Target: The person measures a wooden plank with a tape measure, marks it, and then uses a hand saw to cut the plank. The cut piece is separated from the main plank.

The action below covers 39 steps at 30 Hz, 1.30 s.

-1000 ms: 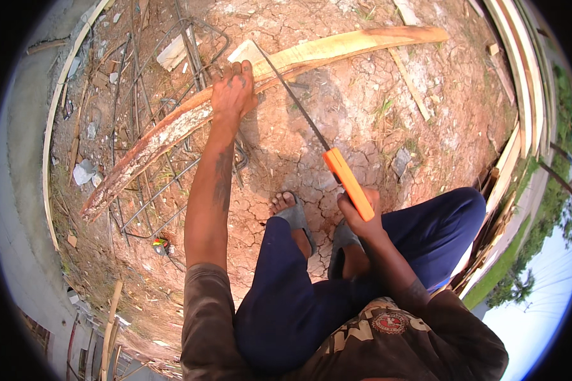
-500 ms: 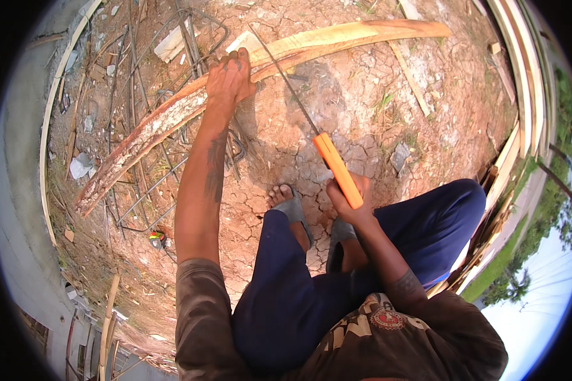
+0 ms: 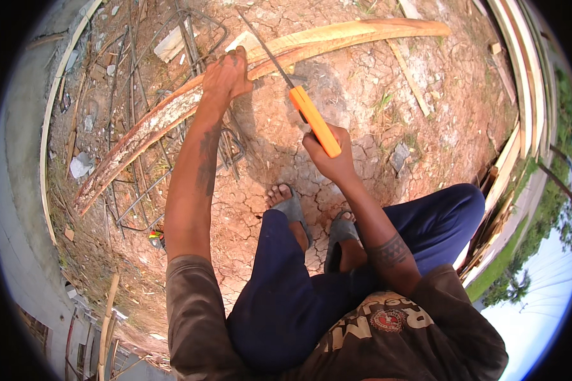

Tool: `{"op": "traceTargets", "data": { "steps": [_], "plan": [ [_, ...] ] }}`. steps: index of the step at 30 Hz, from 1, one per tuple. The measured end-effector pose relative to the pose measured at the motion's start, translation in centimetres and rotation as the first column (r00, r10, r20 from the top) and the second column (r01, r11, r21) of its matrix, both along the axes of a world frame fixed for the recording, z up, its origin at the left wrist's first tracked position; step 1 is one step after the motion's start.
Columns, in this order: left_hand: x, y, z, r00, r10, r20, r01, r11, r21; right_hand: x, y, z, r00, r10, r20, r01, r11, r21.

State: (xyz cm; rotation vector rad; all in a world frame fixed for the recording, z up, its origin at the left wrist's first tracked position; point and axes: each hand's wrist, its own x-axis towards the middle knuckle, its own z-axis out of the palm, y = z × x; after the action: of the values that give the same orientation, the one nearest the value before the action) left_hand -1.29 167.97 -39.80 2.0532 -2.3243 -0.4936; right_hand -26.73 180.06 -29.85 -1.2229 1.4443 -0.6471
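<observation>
A long wooden plank (image 3: 356, 32), rough and whitish along its left part, lies across the ground ahead of my feet. My left hand (image 3: 227, 77) presses down on it, with the fingers curled over its far edge. In my right hand (image 3: 332, 155) is the orange handle of a handsaw (image 3: 314, 120). Its thin dark blade crosses the plank a little to the right of my left hand, the tip pointing away past the far edge. My fingers hide the lower part of the handle, and any cut under the blade is too small to make out.
Bent steel bars (image 3: 133, 82) lie on the left, partly under the plank. A tape measure (image 3: 156, 239) rests on the cracked soil near my left arm. Long boards (image 3: 521, 70) are stacked at the right. A thin wood strip (image 3: 410, 79) lies beyond my right hand.
My right hand has pushed the saw forward and to the left, so the handle is nearer the plank. My left hand has shifted slightly left, still on the plank.
</observation>
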Motion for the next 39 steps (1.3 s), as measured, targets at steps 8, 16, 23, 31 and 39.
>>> {"op": "traceTargets", "data": {
  "steps": [8,16,23,31,39],
  "plan": [
    [1.2,0.5,0.6,0.999,0.053,0.003,-0.053,0.995,0.089,-1.9,6.1,3.7,0.994,0.029,-0.101,-0.031,0.999,-0.019],
    [1.2,0.7,1.2,0.997,0.067,0.046,-0.071,0.993,0.093,-4.0,9.4,6.7,0.986,0.066,-0.153,-0.072,0.997,-0.034],
    [0.1,-0.6,1.0,0.997,0.016,0.082,-0.027,0.991,0.131,0.1,-1.0,-0.1,0.999,0.048,-0.014,-0.047,0.998,0.037],
    [-0.1,1.7,1.5,0.991,0.038,0.13,-0.036,0.999,-0.014,-2.4,5.2,6.9,0.991,0.051,-0.123,-0.042,0.996,0.077],
    [0.2,2.8,0.2,0.97,0.011,0.243,0.025,0.989,-0.147,-4.3,9.8,10.2,0.989,0.059,-0.136,-0.061,0.998,-0.012]
  ]
}}
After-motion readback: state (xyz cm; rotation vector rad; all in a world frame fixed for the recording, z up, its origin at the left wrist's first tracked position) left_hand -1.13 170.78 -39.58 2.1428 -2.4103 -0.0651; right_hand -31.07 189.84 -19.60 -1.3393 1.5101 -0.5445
